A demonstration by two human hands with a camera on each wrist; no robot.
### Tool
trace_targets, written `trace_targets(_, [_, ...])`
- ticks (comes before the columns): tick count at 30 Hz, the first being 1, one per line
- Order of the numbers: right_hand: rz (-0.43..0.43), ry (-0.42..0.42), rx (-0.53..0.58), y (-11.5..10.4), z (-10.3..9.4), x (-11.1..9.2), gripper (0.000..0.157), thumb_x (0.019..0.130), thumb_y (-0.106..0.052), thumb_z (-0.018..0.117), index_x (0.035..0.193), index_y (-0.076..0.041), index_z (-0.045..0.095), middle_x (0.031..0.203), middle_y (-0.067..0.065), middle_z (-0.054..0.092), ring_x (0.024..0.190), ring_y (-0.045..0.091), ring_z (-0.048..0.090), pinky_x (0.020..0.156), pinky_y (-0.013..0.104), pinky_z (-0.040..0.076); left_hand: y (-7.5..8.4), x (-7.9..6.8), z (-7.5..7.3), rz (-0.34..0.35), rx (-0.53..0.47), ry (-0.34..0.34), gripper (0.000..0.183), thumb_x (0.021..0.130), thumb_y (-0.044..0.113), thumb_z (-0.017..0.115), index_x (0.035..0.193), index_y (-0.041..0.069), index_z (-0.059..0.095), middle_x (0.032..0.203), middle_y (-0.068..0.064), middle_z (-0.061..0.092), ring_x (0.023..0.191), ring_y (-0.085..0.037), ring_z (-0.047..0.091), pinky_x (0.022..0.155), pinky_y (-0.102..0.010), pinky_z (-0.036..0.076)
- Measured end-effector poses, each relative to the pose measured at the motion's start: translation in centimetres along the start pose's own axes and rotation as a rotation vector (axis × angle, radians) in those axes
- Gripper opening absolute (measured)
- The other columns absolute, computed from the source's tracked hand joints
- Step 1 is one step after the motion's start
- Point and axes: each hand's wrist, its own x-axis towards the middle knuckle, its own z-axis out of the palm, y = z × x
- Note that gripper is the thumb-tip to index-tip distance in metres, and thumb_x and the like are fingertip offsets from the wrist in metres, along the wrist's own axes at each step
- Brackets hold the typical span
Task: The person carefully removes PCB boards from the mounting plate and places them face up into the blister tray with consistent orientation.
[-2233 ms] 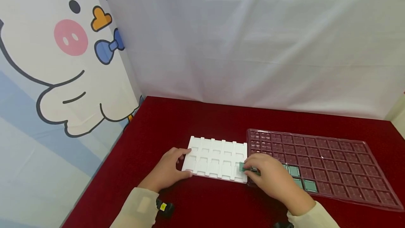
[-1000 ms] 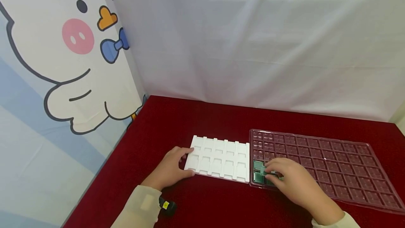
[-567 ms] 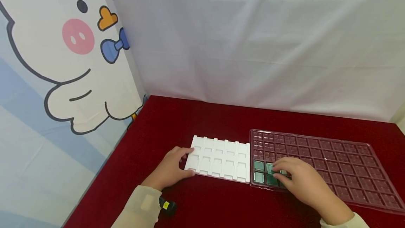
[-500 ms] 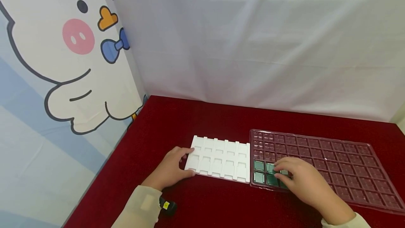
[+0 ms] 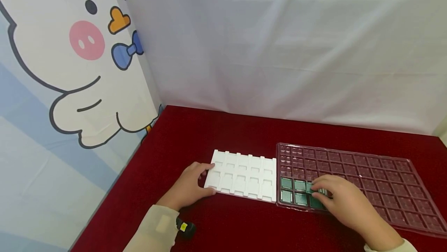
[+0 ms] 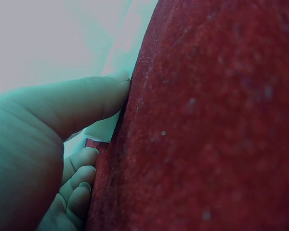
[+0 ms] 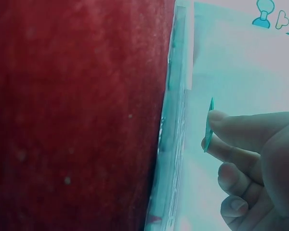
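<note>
A white tray with two rows of shallow recesses lies on the red cloth. My left hand holds its left end, the thumb at the front corner and the index finger further back. In the left wrist view, the thumb presses at the tray's edge and the other fingers curl below it. My right hand pinches a thin green circuit board between thumb and index finger, tilted above the clear plastic tray. Several green boards sit in that tray's front left pockets; the hand hides some pockets.
The plastic tray stands just right of the white tray, their edges nearly touching. Red cloth covers the table. A white curtain hangs behind, and a cartoon-printed panel stands at left.
My right hand has moved right with the green board, from the white tray's right end to over the plastic tray, uncovering boards at its left. My left hand stays on the white tray.
</note>
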Motion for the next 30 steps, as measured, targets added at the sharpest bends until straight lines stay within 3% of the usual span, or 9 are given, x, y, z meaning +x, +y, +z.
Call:
trace_targets(14, [0.061, -0.025, -0.010, 1.9, -0.5, -1.2, 0.018, 0.084, -0.013, 0.086, 0.100, -0.018, 0.079, 0.106, 0.000, 0.073, 0.100, 0.029, 0.070, 0.083, 0.052, 0.057, 0.0, 0.1, 0.0, 0.002, -0.009, -0.008, 0.074, 0.082, 0.025, 0.089, 0.148, 0.019, 0.056, 0.119, 0.002, 0.056, 0.105, -0.019, 0.051, 0.089, -0.037, 0.051])
trace_targets(23, [0.050, -0.008, -0.020, 2.6, -0.6, -1.6, 0.018, 0.083, -0.011, 0.086, 0.097, -0.018, 0.079, 0.105, 0.001, 0.074, 0.098, 0.030, 0.071, 0.081, 0.051, 0.057, 0.0, 0.0, 0.0, -0.001, -0.005, 0.001, 0.073, 0.082, 0.024, 0.089, 0.147, 0.019, 0.057, 0.120, 0.002, 0.057, 0.105, -0.018, 0.052, 0.090, -0.037, 0.051])
trace_targets(30, [0.088, -0.045, 0.004, 3.2, -0.7, -1.3, 0.016, 0.084, -0.009, 0.085, 0.097, -0.016, 0.079, 0.106, 0.004, 0.074, 0.099, 0.032, 0.071, 0.081, 0.053, 0.057, 0.1, -0.1, -0.1, -0.004, -0.006, 0.001, 0.073, 0.082, 0.024, 0.089, 0.147, 0.019, 0.057, 0.120, 0.002, 0.057, 0.105, -0.018, 0.051, 0.089, -0.037, 0.051])
